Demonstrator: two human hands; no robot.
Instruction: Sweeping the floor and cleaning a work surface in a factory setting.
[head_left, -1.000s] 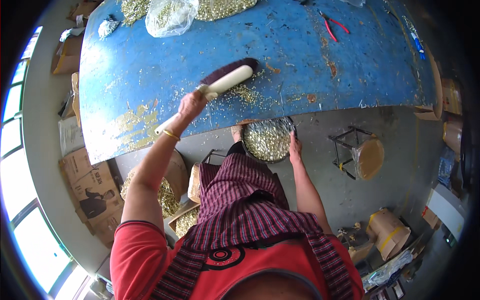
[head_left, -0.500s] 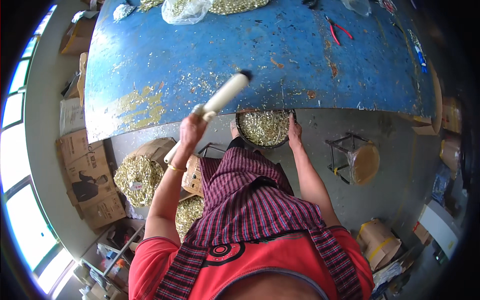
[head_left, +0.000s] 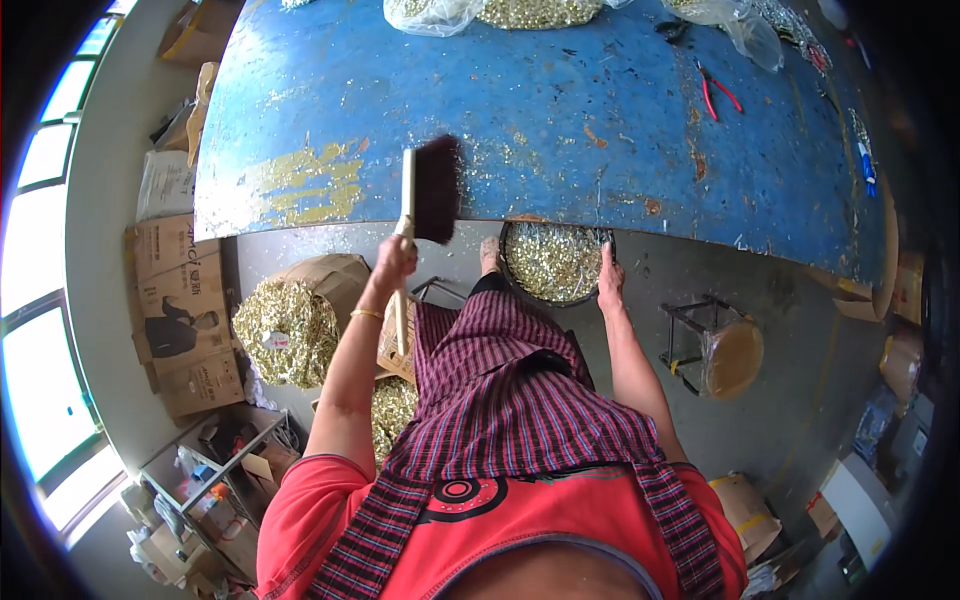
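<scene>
My left hand (head_left: pixel 394 262) is closed round the pale handle of a bench brush (head_left: pixel 437 190). Its dark bristles point right over the near edge of the blue table (head_left: pixel 530 90), whose top is strewn with small shiny flakes. My right hand (head_left: pixel 611 278) grips the right rim of a round black basin (head_left: pixel 548 301). Inside the basin lies a mass of gold, glittery pieces (head_left: pixel 555 264). The basin sits just below the table's edge, its far side partly hidden by the tabletop.
Red-handled pliers (head_left: pixel 718 95) and clear plastic bags (head_left: pixel 432 14) lie farther back on the table. A stool (head_left: pixel 733 358) stands at the right. On the left are a bundle of gold strands (head_left: pixel 287 333), cardboard boxes (head_left: pixel 178 260) and a metal rack (head_left: pixel 215 470).
The brush has swung left and turned, so its bristles now show broadside. My right hand stays on the basin rim. The whole view has shifted slightly.
</scene>
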